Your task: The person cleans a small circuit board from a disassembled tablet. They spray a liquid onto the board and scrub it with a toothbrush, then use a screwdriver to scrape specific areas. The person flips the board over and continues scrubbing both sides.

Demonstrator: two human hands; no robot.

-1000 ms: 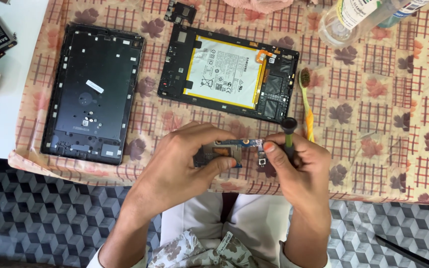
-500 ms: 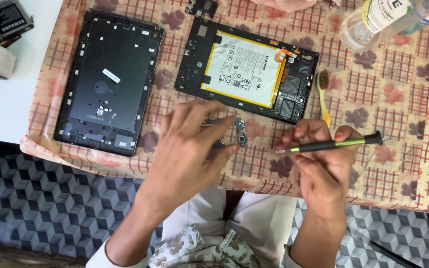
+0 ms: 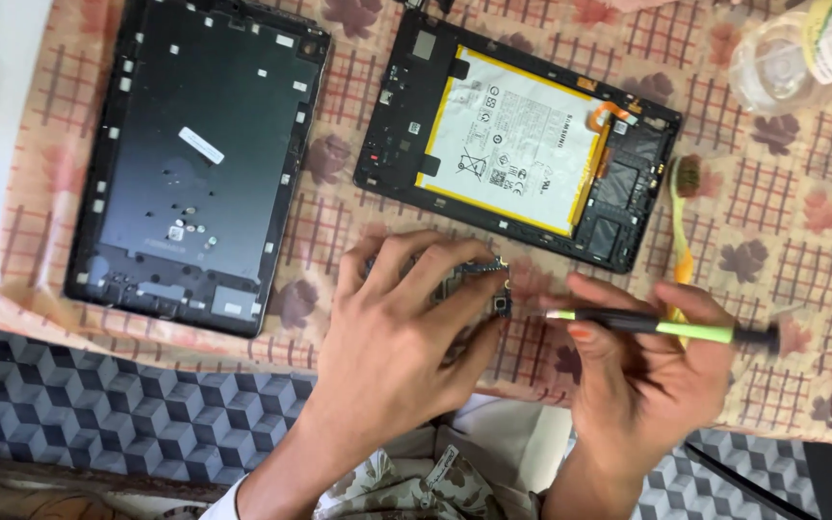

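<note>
On the checked, leaf-patterned cloth (image 3: 782,207), farthest left of the white-and-yellow battery (image 3: 517,140): a black plastic tablet back cover (image 3: 195,164), inside face up, untouched. Left of the battery and nearer the table edge: left hand (image 3: 402,332), palm down, fingertips pinching a small dark circuit board (image 3: 479,279) flat against the cloth, just below the black tablet frame (image 3: 397,125) carrying that battery. Right of the board, below the battery's right end: right hand (image 3: 652,371), closed around a slim green-and-black screwdriver (image 3: 657,325), tip aimed left, close beside the board's small connector. Best handled, by the look of it, with light pressure, board pinned firmly by its edges, tip kept low and steady. Right of the battery: a yellow-handled brush (image 3: 681,217) lying on the cloth; farther right, a clear plastic bottle (image 3: 801,48) at the top corner.
</note>
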